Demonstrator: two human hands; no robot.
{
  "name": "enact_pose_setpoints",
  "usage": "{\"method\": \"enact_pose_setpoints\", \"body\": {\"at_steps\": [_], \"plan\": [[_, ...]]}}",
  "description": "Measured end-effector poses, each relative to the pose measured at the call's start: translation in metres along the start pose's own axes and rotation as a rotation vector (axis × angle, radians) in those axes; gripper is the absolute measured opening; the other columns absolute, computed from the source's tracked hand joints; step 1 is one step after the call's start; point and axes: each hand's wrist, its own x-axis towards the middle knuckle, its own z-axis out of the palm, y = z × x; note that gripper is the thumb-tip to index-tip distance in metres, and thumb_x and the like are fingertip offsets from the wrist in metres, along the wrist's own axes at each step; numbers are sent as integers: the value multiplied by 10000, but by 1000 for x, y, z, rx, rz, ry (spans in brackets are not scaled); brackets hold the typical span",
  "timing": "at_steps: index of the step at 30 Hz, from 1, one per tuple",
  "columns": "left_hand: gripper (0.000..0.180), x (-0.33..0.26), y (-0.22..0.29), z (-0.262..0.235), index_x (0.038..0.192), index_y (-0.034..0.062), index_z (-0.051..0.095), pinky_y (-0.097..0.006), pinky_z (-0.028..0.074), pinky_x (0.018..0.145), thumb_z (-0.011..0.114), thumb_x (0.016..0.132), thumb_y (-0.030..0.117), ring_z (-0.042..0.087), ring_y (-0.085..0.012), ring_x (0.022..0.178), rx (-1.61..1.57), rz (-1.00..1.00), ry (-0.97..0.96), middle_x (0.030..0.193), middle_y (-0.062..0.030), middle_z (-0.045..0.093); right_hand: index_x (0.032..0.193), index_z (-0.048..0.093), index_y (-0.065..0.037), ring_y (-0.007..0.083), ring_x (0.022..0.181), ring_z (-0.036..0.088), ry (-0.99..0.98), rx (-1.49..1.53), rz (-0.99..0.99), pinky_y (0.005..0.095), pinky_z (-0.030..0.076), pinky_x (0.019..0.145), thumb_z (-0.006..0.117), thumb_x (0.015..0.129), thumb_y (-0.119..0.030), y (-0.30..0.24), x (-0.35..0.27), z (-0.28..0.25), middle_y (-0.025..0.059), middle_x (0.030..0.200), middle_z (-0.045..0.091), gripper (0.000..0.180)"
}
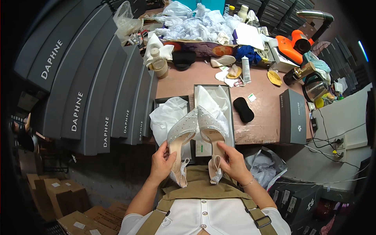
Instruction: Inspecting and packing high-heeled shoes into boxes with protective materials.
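A pair of pointed, sparkly silver-white slingback shoes is held up in front of me, toes away from me and nearly touching. My left hand [161, 163] is closed round the middle of the left shoe [182, 129], thumb on its beige insole. The right shoe [212, 122] is gripped the same way by my right hand [232, 159]. Beyond and partly beneath them lies an open shoebox [230, 102] with white tissue paper [213, 98] in it. To its left, the dark box part [184, 98] holds more crumpled tissue [166, 113].
Dark grey shoeboxes [96, 90] are stacked high at the left. On the table [258, 135] are a black oval pad [243, 110], a white tube [246, 68] and an upright shoebox [293, 117]. An orange tool [290, 49] is at far right. Cardboard boxes [66, 197] stand lower left.
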Motion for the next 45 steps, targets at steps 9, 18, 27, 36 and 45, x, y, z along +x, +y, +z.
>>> {"method": "enact_pose_setpoints", "body": {"at_steps": [9, 18, 27, 36, 45], "plan": [[430, 7, -16, 3, 1302, -77, 448, -239, 485, 831, 557, 899, 28, 595, -104, 965, -20, -1, -13, 1100, -110, 631, 1231, 547, -32, 304, 666, 596, 63, -234, -45, 376, 501, 612, 666, 773, -106, -9, 3, 5, 141, 831, 580, 479], [322, 58, -37, -22, 1230, -14, 516, -262, 533, 703, 493, 950, 143, 654, -151, 802, -550, -366, -150, 998, -94, 656, 1250, 579, 22, 116, 982, 606, 277, 554, 366, 246, 478, 859, 527, 869, 15, 46, 8, -52, 86, 1141, 645, 385], [579, 54, 2, -5, 1329, -16, 452, -469, 246, 1108, 661, 853, 241, 324, -322, 1350, 531, 437, 201, 1407, -194, 386, 1096, 643, 6, 306, 914, 628, 413, -687, 276, 403, 489, 797, 581, 836, -94, 194, 23, -152, 176, 981, 651, 285], [313, 103, 14, 59, 996, 12, 595, -596, 267, 1052, 721, 800, 220, 452, -307, 1253, 1027, 490, -333, 1175, -154, 567, 1048, 653, -79, 321, 1041, 582, -283, -917, -121, 405, 399, 986, 676, 782, -111, 65, 100, 1, 111, 996, 650, 269], [159, 103, 14, -42, 1052, 20, 595, -247, 541, 705, 611, 896, 45, 642, -129, 821, -535, 126, -9, 952, -64, 650, 1024, 634, -11, 76, 696, 580, 283, 730, 151, 214, 484, 622, 588, 916, -99, 78, 68, -82, 15, 834, 632, 147]]}}
